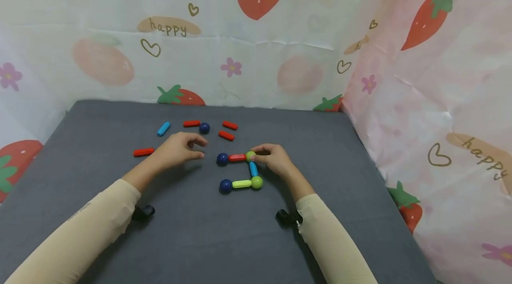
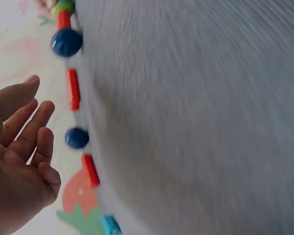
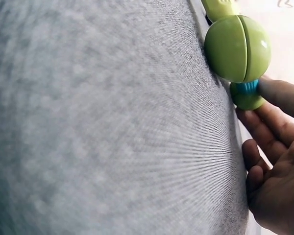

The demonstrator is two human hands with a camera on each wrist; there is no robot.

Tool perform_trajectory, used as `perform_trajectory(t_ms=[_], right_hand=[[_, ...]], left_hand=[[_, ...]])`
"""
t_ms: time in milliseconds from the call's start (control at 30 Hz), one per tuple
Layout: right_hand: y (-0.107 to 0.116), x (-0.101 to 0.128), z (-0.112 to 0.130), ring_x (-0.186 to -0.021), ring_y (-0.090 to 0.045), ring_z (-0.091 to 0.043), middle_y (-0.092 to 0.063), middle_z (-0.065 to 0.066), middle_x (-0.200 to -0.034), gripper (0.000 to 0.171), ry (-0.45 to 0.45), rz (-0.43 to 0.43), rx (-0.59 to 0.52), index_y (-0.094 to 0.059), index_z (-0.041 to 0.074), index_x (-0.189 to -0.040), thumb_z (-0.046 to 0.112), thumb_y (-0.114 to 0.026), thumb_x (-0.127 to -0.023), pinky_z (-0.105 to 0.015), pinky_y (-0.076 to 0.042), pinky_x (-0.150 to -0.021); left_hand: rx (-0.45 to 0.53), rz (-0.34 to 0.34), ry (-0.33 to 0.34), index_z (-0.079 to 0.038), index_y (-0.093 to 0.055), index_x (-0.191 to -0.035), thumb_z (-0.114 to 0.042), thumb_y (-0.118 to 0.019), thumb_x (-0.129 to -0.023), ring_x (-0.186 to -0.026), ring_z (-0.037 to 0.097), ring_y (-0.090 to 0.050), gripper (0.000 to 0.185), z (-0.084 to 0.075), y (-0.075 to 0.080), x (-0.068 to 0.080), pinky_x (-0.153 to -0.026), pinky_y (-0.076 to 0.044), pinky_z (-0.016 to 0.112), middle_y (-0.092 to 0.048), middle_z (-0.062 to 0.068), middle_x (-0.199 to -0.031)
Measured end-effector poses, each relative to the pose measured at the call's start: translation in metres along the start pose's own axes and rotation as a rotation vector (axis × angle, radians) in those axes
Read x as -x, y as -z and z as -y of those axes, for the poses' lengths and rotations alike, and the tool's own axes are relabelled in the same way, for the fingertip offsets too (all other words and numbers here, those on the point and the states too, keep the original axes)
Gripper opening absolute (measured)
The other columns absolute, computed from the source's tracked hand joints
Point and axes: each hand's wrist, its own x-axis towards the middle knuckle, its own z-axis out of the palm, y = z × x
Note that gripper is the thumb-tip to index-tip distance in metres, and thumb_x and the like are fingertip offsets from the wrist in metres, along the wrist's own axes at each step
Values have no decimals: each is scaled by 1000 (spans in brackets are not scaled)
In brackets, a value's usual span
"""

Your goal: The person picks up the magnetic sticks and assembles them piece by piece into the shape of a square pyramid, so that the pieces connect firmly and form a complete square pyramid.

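Note:
On the grey cloth lies a joined shape of magnetic rods and balls. Its far arm runs from a dark blue ball (image 1: 222,159) along a red rod (image 1: 238,158) to a green ball (image 1: 250,155). A light blue rod (image 1: 253,169) links that ball to a nearer green ball (image 1: 257,182), and a yellow-green rod (image 1: 242,184) continues to another dark blue ball (image 1: 226,186). My right hand (image 1: 276,159) pinches the far green ball between thumb and fingers. Left of the shape, my left hand (image 1: 176,148) hovers with loosely bent fingers, holding nothing.
Beyond the hands lie a loose dark blue ball (image 1: 204,128), touching or close to a red rod (image 1: 191,123), and two more red rods to its right. A light blue rod (image 1: 163,129) and another red rod (image 1: 143,152) lie left. A printed curtain (image 1: 248,70) borders the table.

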Motion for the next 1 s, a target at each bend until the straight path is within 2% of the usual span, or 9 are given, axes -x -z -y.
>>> perform_trajectory(t_ms=[133, 267, 500, 633, 800, 900, 1000], right_hand=[[-1, -1, 0, -112, -62, -18, -71, 5, -122, 29, 0, 2, 6, -76, 27, -119, 35, -79, -92, -36, -52, -87], [0, -3, 0, -113, -62, -19, -71, 4, -121, 28, 6, -4, 4, -77, 27, -118, 35, -79, -91, -39, -52, -89], [0, -1, -1, -114, -63, -19, -71, 4, -120, 27, 7, -2, -2, -76, 26, -118, 33, -79, -92, -40, -52, -93], [0, -1, -1, -115, -63, -19, -71, 3, -121, 28, 10, -3, -8, -76, 24, -119, 32, -79, -92, -41, -51, -94], [1, -1, -2, -113, -63, -19, -72, 2, -121, 30, 17, 3, -8, -76, 23, -120, 33, -79, -92, -40, -52, -93], [1, -1, -3, -112, -63, -18, -71, 3, -121, 30, 16, 6, -3, -76, 24, -120, 34, -79, -92, -39, -52, -91], [1, -1, -3, -113, -63, -18, -71, 3, -121, 30, 20, 5, -4, -76, 24, -120, 34, -79, -91, -39, -52, -92]], left_hand=[[-5, -42, 55, -13, -67, -134, -26, -75, -96, -126, 32, -53, 41, 9, 21, 20, -97, -48, 50, -66, 7, -134], [-30, -68, 97, -14, -65, -136, -29, -72, -97, -125, 32, -51, 42, 20, 38, 36, -88, -50, 46, -64, 9, -136], [-42, -96, 135, -13, -63, -138, -31, -71, -98, -123, 34, -52, 45, 42, 57, 60, -84, -52, 45, -63, 12, -136], [-59, -108, 152, -11, -61, -139, -34, -71, -98, -127, 38, -50, 48, 57, 65, 66, -86, -51, 50, -62, 14, -138], [-99, -106, 160, -8, -60, -140, -34, -72, -97, -128, 43, -50, 51, 76, 71, 67, -94, -48, 58, -61, 19, -139], [-124, -99, 163, -4, -61, -139, -30, -73, -96, -125, 44, -52, 51, 85, 73, 65, -96, -47, 59, -61, 22, -137], [-144, -95, 169, -2, -63, -137, -28, -74, -95, -120, 43, -56, 51, 90, 75, 62, -93, -50, 57, -61, 25, -135]])
